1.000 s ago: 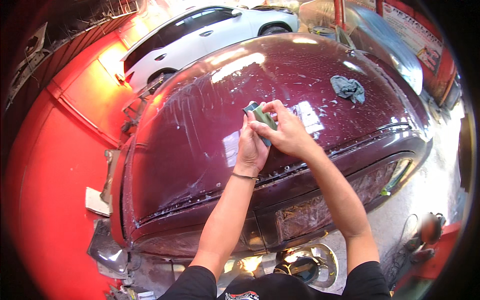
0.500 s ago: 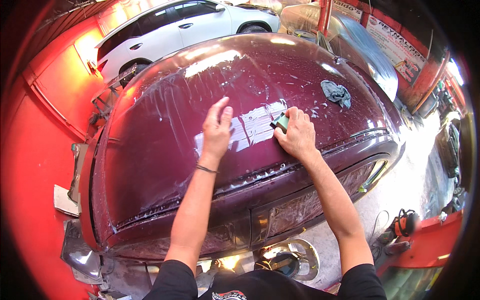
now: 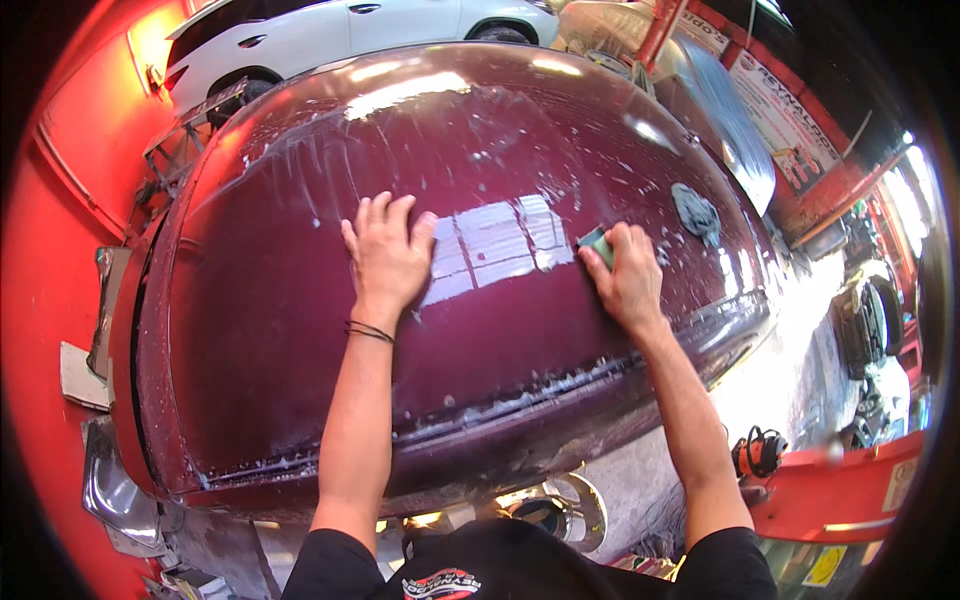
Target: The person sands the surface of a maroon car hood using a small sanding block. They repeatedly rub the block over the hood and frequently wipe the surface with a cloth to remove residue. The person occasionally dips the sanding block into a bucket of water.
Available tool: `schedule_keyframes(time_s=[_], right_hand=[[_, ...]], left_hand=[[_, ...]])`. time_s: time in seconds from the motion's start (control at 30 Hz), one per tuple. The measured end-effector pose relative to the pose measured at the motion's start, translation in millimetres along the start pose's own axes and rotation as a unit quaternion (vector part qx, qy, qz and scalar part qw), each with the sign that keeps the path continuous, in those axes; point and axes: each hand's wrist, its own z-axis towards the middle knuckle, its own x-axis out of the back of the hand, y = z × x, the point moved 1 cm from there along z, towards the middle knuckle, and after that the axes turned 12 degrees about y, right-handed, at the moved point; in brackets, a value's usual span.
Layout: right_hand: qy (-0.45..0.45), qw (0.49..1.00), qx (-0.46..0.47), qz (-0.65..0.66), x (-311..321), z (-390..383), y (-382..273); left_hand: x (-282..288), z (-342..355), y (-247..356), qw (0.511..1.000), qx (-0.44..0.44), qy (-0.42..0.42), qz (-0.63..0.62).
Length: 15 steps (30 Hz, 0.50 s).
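Observation:
The wet, dark maroon car roof (image 3: 300, 370) fills the middle of the view, with whitish streaks and droplets over its far side. My left hand (image 3: 388, 250) has its palm down on the roof, fingers spread, holding nothing. To the right, the fingers and thumb of my right hand (image 3: 632, 280) close round a small green block (image 3: 598, 243), which looks like a sanding block, against the paint. A bright window-like reflection lies on the roof between my hands. Beyond my right hand a crumpled blue-grey cloth (image 3: 696, 214) rests on the roof.
A white car (image 3: 310, 45) is parked behind the roof, and a red wall (image 3: 60, 280) runs along the left. Grey panels (image 3: 118, 490) lean at lower left. An orange-and-black power tool (image 3: 758, 453) sits by a red surface (image 3: 830, 485) at lower right.
My left hand has come down onto the roof from a raised pose and shifted left. The right hand has slid the green block to the right. The view has tilted down over the roof.

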Motion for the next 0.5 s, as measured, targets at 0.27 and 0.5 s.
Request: schedule_keyframes(time_s=[0.27, 0.5], right_hand=[[-0.02, 0.998, -0.001, -0.051, -185.4, 214.8, 106.9], [-0.035, 0.998, 0.056, -0.012, -132.0, 169.6, 73.0]], left_hand=[[4.8, -2.0, 8.7, 0.998, -0.033, -0.037, 0.045], [6.8, -3.1, 11.1, 0.997, -0.031, -0.049, 0.054]])
